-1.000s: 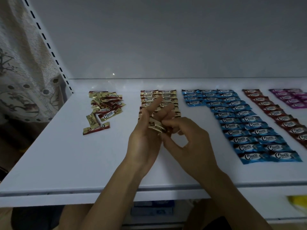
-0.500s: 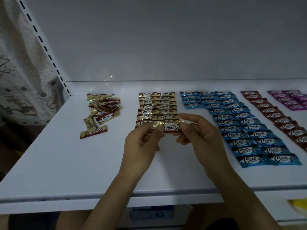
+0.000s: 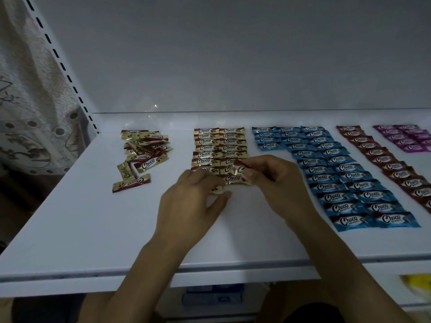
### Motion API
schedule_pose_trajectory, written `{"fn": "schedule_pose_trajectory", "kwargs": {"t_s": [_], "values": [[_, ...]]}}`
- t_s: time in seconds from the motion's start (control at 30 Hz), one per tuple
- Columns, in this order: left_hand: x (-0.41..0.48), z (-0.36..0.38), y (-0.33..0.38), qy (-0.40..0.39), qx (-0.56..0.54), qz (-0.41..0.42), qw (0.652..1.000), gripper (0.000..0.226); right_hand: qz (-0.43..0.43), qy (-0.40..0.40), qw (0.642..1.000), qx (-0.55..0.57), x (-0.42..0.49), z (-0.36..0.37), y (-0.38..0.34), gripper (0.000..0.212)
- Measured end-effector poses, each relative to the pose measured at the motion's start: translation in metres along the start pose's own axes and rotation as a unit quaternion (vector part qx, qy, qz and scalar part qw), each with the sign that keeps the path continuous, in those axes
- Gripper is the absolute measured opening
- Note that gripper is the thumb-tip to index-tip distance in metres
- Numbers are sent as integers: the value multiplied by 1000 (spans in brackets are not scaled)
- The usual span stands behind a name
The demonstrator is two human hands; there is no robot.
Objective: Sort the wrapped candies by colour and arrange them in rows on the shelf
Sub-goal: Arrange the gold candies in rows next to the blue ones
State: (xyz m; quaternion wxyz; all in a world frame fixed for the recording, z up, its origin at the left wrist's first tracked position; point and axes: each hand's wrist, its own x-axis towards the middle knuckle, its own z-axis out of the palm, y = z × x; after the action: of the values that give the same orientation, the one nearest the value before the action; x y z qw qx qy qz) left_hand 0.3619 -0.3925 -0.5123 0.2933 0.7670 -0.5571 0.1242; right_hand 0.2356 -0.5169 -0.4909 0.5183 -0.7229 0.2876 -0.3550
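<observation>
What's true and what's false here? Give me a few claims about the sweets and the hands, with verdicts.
The blue candies lie in tidy rows. True.
The loose gold pile sits right of the purple candies. False: the pile lies far left, the purple ones far right.
The right hand pinches a gold candy. True.
The left hand rests on the blue candies. False: it is at the near end of the gold rows.

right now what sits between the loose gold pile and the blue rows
In the head view, the two-column block of gold candies, with bare shelf on its left.
</observation>
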Motion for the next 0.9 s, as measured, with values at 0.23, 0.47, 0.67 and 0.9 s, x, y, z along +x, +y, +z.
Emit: {"fn": "schedule_pose_trajectory", "kwargs": {"t_s": [0.23, 0.47, 0.67, 0.9], "values": [[-15, 9, -26, -107, 52, -1, 993, 54, 17, -122, 976, -182, 19, -3, 9, 17], [-14, 11, -27, -105, 49, -6, 993, 49, -11, -90, 962, -257, 22, 10, 16, 5], [-13, 11, -28, -111, 26, -10, 993, 53, -33, -55, 959, -276, 23, 11, 20, 7], [-15, 8, -25, -76, -9, -12, 997, 55, -26, -5, 943, -332, 19, 13, 17, 24]]}}
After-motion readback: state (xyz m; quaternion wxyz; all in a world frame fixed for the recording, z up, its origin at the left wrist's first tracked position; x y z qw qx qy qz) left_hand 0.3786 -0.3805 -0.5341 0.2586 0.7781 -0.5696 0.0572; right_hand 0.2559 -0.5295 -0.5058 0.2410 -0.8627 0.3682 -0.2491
